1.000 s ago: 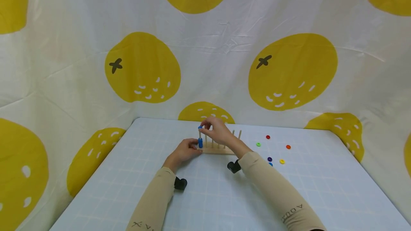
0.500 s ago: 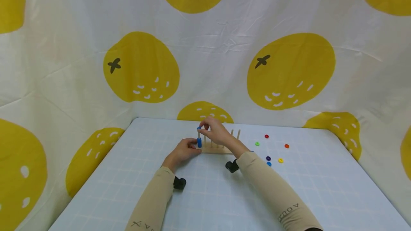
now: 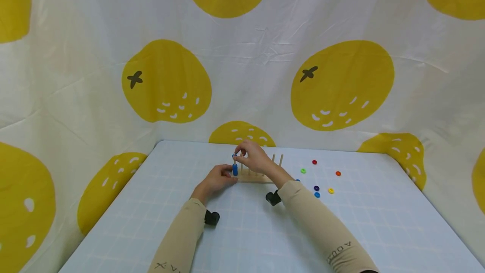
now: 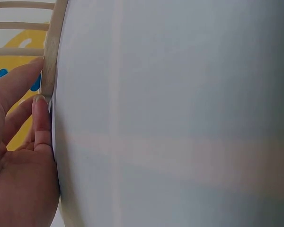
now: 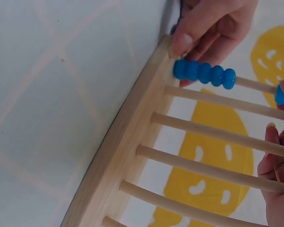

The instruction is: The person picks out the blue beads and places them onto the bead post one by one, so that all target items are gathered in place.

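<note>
A wooden rack with a flat base (image 3: 251, 179) and several upright pegs stands on the table. Its leftmost peg carries a stack of blue rings (image 5: 204, 73) at the bottom. My left hand (image 3: 217, 177) grips the left end of the base, the thumb on it in the right wrist view. With thumb and fingertips my right hand (image 3: 254, 157) pinches another blue ring (image 5: 279, 94) on the upper part of that same peg, a bare length of peg between it and the stack. The other pegs (image 5: 213, 127) that show bear no rings. My right hand hides some peg tops in the head view.
Loose rings lie right of the rack: red (image 3: 314, 162), green (image 3: 303, 171), orange (image 3: 338, 173), purple (image 3: 316, 188), yellow (image 3: 331, 190) and blue (image 3: 317, 195). Another blue ring (image 3: 297, 180) shows beside my right wrist. A fruit-print curtain (image 3: 250, 79) hangs behind the table.
My right hand has come down slightly with the pinched blue ring, which is now closer to the stack. My left hand keeps its hold on the base.
</note>
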Available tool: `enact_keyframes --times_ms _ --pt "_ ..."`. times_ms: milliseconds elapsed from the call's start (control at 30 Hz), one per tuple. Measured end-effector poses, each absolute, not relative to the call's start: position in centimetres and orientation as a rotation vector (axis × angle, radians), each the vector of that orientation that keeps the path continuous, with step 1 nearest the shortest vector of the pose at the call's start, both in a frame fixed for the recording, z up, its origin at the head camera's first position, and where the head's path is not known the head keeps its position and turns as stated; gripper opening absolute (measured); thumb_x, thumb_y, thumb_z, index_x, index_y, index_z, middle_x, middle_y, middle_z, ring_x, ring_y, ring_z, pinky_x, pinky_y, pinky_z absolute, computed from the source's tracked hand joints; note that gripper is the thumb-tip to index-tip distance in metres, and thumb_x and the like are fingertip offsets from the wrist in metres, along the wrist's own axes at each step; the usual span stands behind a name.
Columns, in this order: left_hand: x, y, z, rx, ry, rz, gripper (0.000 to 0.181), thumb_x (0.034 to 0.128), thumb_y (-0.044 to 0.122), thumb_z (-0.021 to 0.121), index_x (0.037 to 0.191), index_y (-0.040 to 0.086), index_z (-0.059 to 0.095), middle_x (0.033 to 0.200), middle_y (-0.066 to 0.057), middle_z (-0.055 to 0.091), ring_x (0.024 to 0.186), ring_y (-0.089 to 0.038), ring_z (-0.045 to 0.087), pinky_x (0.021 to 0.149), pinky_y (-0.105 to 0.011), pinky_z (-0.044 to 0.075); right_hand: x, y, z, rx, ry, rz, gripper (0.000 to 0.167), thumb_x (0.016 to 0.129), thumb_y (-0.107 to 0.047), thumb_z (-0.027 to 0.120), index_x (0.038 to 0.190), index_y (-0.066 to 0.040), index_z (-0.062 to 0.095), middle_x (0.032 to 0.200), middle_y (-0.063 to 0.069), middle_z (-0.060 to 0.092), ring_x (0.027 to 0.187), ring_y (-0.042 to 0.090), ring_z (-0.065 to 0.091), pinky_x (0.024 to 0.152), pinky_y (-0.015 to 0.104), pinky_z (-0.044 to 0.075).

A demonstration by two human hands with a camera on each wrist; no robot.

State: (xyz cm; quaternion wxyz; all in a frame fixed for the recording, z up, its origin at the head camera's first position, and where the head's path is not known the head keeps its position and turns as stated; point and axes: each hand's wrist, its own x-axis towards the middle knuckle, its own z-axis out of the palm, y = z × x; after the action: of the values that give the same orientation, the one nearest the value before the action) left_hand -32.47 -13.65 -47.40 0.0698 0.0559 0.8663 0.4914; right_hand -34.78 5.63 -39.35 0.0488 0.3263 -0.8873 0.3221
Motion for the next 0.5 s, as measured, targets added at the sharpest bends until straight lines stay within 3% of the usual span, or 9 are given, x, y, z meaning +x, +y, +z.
enact_keyframes --times_ms 300,500 --pt "-32.3 -13.6 -47.5 0.127 2.603 1.476 0.046 0.0911 0.021 0.079 0.132 0.006 0.066 0.090 -0.006 0.061 0.087 -0.022 0.053 0.078 -0.033 0.043 -34.3 6.2 -38.6 1.061 -2.688 1.023 0.018 0.100 -0.014 0.068 0.114 -0.004 0.070 0.107 0.008 0.061 0.104 0.034 0.059 0.089 0.038 0.049" --pt "-32.1 -13.5 -47.3 0.183 2.614 1.508 0.047 0.0899 0.017 0.080 0.131 0.000 0.065 0.089 -0.006 0.061 0.083 -0.021 0.053 0.076 -0.032 0.044 -33.0 7.6 -37.1 1.137 -2.624 1.033 0.023 0.101 -0.015 0.067 0.120 -0.003 0.068 0.118 0.010 0.063 0.113 0.032 0.059 0.098 0.046 0.049"
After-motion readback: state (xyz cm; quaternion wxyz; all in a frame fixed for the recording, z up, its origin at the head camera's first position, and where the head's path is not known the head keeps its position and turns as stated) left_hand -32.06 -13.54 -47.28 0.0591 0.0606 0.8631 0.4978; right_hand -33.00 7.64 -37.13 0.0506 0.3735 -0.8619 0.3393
